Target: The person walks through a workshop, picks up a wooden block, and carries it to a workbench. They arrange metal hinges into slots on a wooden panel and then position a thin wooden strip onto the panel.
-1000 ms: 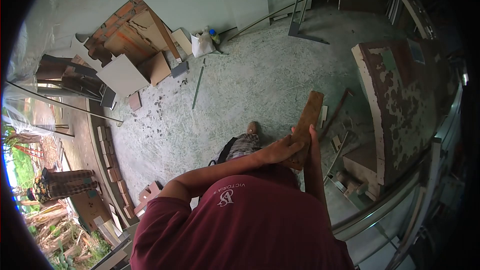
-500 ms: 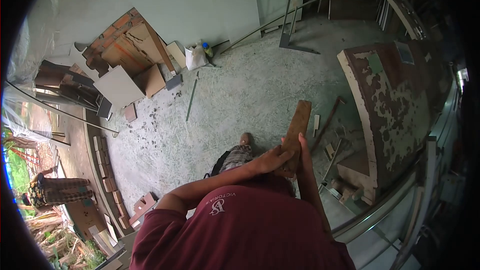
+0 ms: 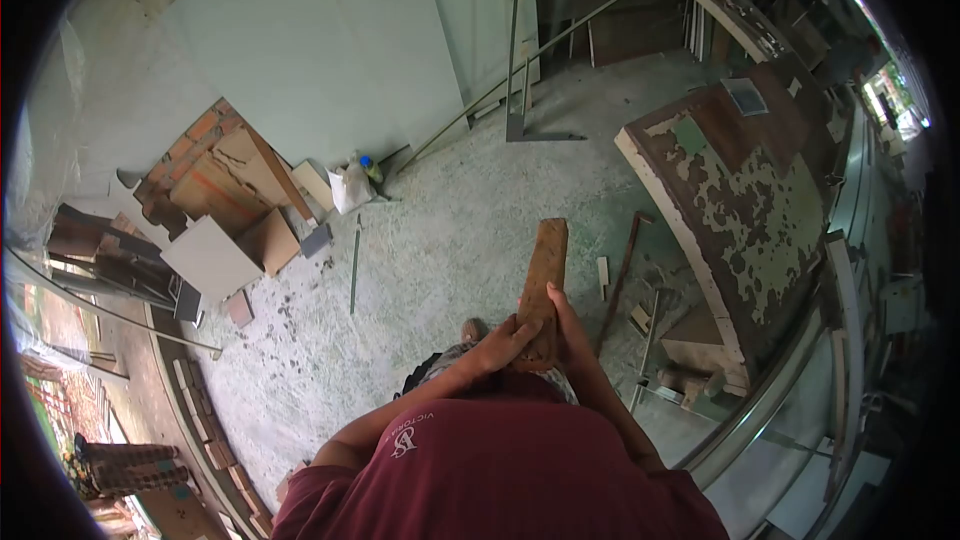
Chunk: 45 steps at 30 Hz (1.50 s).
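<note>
A short, thick wooden block points away from my chest, its far end above the floor. My left hand is closed around its near end from the left, with the thumb over the top face. On the other side, my right hand grips the block's right edge, thumb lying along it. The undersides of both hands are hidden. Below the block, one shoe shows on the concrete floor.
A large curved panel with peeling paint stands to the right. A rusty metal bar lies before it. Boards, a white bag and a green strip are at left. Another person is outside at lower left.
The view has turned, and the surroundings shift left in the picture. The wooden block is more upright in view and lower, with both hands still on its near end.
</note>
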Available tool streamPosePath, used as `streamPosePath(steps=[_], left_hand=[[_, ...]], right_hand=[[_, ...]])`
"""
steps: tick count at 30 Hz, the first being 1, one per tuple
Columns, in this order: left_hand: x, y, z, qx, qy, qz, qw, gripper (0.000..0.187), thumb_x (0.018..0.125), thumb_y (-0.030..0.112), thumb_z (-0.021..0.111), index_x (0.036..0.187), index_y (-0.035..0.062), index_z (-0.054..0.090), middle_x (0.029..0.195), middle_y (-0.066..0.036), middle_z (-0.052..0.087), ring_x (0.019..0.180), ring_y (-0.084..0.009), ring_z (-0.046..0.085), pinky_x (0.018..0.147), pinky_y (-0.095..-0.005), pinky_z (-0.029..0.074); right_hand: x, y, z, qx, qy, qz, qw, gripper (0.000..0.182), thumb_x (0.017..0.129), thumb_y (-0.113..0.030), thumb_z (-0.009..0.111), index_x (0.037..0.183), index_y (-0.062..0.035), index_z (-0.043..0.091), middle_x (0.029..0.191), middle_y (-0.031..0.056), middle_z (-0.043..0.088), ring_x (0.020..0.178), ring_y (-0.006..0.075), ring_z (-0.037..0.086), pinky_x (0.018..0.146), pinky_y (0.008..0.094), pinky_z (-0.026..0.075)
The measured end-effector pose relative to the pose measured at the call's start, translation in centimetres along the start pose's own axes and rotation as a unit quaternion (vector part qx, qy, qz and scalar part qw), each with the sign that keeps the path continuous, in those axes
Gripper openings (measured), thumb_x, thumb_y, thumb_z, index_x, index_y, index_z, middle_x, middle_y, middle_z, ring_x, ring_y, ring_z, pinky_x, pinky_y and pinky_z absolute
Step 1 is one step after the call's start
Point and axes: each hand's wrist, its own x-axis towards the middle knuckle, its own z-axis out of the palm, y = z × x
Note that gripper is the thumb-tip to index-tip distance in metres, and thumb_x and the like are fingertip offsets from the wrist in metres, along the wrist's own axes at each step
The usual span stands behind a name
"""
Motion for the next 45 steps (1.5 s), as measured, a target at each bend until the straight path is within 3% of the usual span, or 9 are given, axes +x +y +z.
streamPosePath(steps=[12, 17, 23, 29, 32, 36, 39, 42, 45], left_hand=[[1.5, -1.4, -2.9, -0.036, -0.066, -0.008, 0.997, 0.069, 0.093, 0.052, 0.045, 0.128, -0.0079, 0.044, 0.110, -0.018, 0.059, 0.101, -0.0225, 0.059, 0.090, -0.0316, 0.046], [1.5, -0.1, -3.4, -0.117, -0.099, 0.018, 0.988, 0.062, 0.095, 0.046, 0.046, 0.127, -0.0066, 0.045, 0.109, -0.016, 0.060, 0.096, -0.0198, 0.060, 0.086, -0.0305, 0.048], [5.0, -2.3, -5.2, -0.131, -0.068, 0.022, 0.989, 0.061, 0.095, 0.045, 0.047, 0.128, -0.0067, 0.044, 0.111, -0.014, 0.059, 0.097, -0.0194, 0.060, 0.085, -0.0302, 0.049], [7.1, 2.2, -9.1, -0.121, -0.019, -0.003, 0.993, 0.061, 0.095, 0.043, 0.048, 0.130, -0.0064, 0.042, 0.113, -0.014, 0.058, 0.100, -0.0185, 0.058, 0.085, -0.0289, 0.048], [8.8, 5.6, -10.5, -0.137, 0.002, -0.011, 0.991, 0.062, 0.095, 0.043, 0.049, 0.130, -0.0072, 0.042, 0.113, -0.015, 0.058, 0.101, -0.0181, 0.057, 0.085, -0.0282, 0.047], [14.4, 7.1, -13.2, -0.040, -0.048, -0.007, 0.998, 0.060, 0.095, 0.040, 0.048, 0.128, -0.0089, 0.040, 0.112, -0.017, 0.057, 0.103, -0.0189, 0.055, 0.088, -0.0290, 0.046], [16.1, 12.2, -13.7, 0.026, -0.076, 0.027, 0.996, 0.059, 0.096, 0.038, 0.049, 0.130, -0.0088, 0.038, 0.114, -0.017, 0.056, 0.104, -0.0194, 0.055, 0.090, -0.0297, 0.044], [18.7, 15.1, -14.1, 0.031, -0.103, 0.049, 0.993, 0.060, 0.095, 0.036, 0.051, 0.133, -0.0086, 0.034, 0.118, -0.017, 0.053, 0.107, -0.0197, 0.053, 0.092, -0.0305, 0.043], [20.8, 17.8, -13.7, 0.026, -0.114, 0.062, 0.991, 0.061, 0.095, 0.033, 0.052, 0.134, -0.0083, 0.031, 0.120, -0.017, 0.051, 0.109, -0.0201, 0.052, 0.092, -0.0307, 0.043]], right_hand=[[0.8, 1.1, 2.2, 0.034, 0.040, -0.036, 0.998, 0.053, 0.095, -0.046, 0.044, 0.120, 0.0002, 0.047, 0.105, 0.0140, 0.056, 0.094, 0.0223, 0.058, 0.084, 0.0345, 0.048], [1.9, 1.0, 2.1, 0.046, 0.043, -0.037, 0.997, 0.058, 0.094, -0.048, 0.045, 0.124, 0.0022, 0.045, 0.109, 0.0164, 0.055, 0.098, 0.0245, 0.057, 0.086, 0.0358, 0.048], [5.3, -0.1, 2.7, 0.002, 0.023, -0.021, 1.000, 0.059, 0.094, -0.049, 0.043, 0.123, 0.0023, 0.045, 0.110, 0.0165, 0.055, 0.097, 0.0244, 0.058, 0.085, 0.0363, 0.049], [10.3, -3.6, 5.4, 0.051, -0.036, 0.016, 0.998, 0.052, 0.093, -0.039, 0.050, 0.123, 0.0033, 0.045, 0.109, 0.0150, 0.055, 0.098, 0.0223, 0.057, 0.085, 0.0340, 0.048], [14.9, -3.9, 4.0, 0.059, 0.000, -0.013, 0.998, 0.055, 0.091, -0.040, 0.054, 0.123, 0.0043, 0.045, 0.109, 0.0156, 0.055, 0.094, 0.0206, 0.058, 0.081, 0.0329, 0.049], [17.3, -8.0, 4.3, 0.038, 0.037, -0.061, 0.997, 0.061, 0.089, -0.044, 0.057, 0.123, 0.0060, 0.045, 0.110, 0.0145, 0.056, 0.099, 0.0185, 0.055, 0.083, 0.0311, 0.046], [17.8, -12.1, 5.6, 0.028, 0.072, -0.114, 0.990, 0.064, 0.089, -0.045, 0.056, 0.126, 0.0060, 0.042, 0.112, 0.0144, 0.054, 0.104, 0.0194, 0.053, 0.087, 0.0324, 0.044], [19.6, -15.2, 4.7, 0.022, 0.024, -0.138, 0.990, 0.069, 0.090, -0.046, 0.056, 0.130, 0.0065, 0.037, 0.118, 0.0154, 0.051, 0.108, 0.0208, 0.052, 0.092, 0.0334, 0.042], [21.0, -17.9, 4.1, 0.019, 0.048, -0.174, 0.983, 0.072, 0.090, -0.048, 0.055, 0.132, 0.0066, 0.035, 0.121, 0.0154, 0.049, 0.111, 0.0208, 0.050, 0.095, 0.0336, 0.040]])
